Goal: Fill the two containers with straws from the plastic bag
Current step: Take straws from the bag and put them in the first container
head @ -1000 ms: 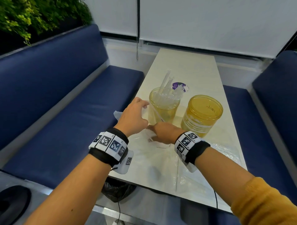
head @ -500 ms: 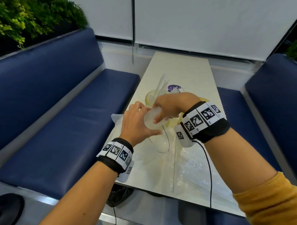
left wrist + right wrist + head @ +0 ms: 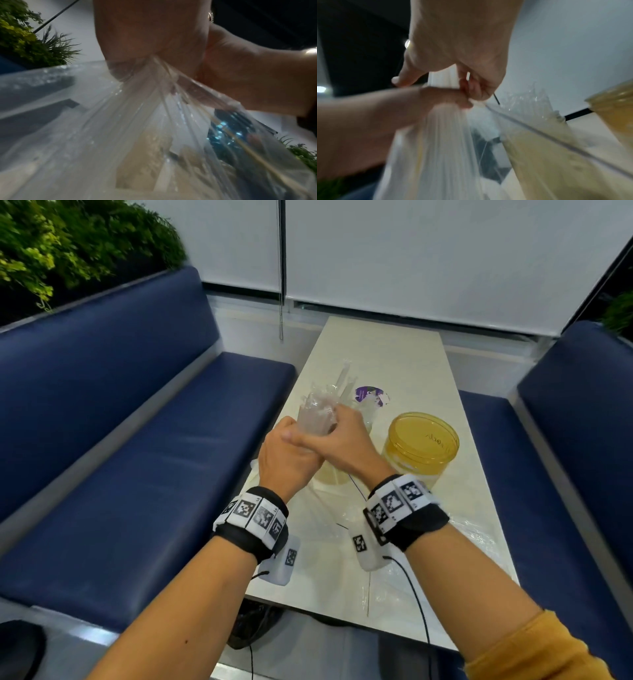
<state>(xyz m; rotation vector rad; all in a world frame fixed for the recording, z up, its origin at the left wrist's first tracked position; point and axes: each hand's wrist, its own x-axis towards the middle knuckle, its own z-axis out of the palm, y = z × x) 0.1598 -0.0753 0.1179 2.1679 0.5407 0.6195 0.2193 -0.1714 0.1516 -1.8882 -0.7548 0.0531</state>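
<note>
Both hands meet above the table's left side. My right hand (image 3: 346, 440) grips a bundle of wrapped white straws (image 3: 317, 416), seen close in the right wrist view as straws (image 3: 441, 77) rising from its fist. Just below it, my left hand (image 3: 291, 460) grips the gathered neck of the clear plastic bag (image 3: 137, 121), which hangs down toward the table. Behind the hands stands a yellow see-through container (image 3: 330, 477) with several straws (image 3: 344, 378) sticking up from it. A second yellow container (image 3: 421, 446) stands to its right; I see no straws in it.
The long pale table (image 3: 383, 354) runs away from me between two blue benches (image 3: 137, 440). A purple-printed lid (image 3: 368, 395) lies behind the first container. Crinkled clear plastic (image 3: 472, 539) covers the table's near right part. Plants (image 3: 68, 251) are at the far left.
Both hands have risen from the table to in front of the first container. My right hand has brought the straw bundle up, and my left hand has closed round the bag's neck.
</note>
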